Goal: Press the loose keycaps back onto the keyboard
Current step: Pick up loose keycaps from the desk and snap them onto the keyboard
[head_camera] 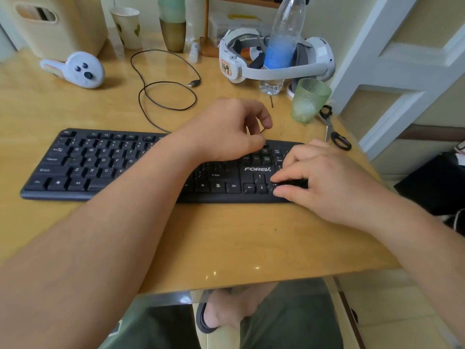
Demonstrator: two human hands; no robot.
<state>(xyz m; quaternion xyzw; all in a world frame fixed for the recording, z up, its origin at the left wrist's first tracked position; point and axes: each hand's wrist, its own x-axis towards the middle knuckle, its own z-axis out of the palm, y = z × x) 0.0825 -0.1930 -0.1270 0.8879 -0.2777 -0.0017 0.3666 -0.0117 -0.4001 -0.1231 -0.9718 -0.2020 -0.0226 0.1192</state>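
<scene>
Both hands are over the right end of the black keyboard [141,167], which lies flat across the wooden counter [226,238]. Left hand [226,129] reaches across from the left, its forearm covering the middle of the keys; the fingers are curled in and the thumb and fingertips are pressed down on a small dark keycap [265,146] at the top row of the block of keys above the arrows. Whether that cap is fully seated I cannot tell from here. Right hand [324,177] lies on the number-pad end, fingers fairly straight and close together, tips pressing flat on the keys just right of the arrow keys, thumb along the front edge. The keys under it are hidden or blurred.

Behind the keyboard a thin black cable [166,94] loops over the counter, its plug end lying free. To the left sits a white controller [80,70]. At the back right a white headset [251,64] rings a clear water bottle [283,46] with a blue label, and a green textured glass [308,100] stands just in front of it. Scissors [332,129] with black handles lie near the counter's right edge, beside the glass. A paper cup [128,26] and a green and gold vase [172,28] stand at the back.
</scene>
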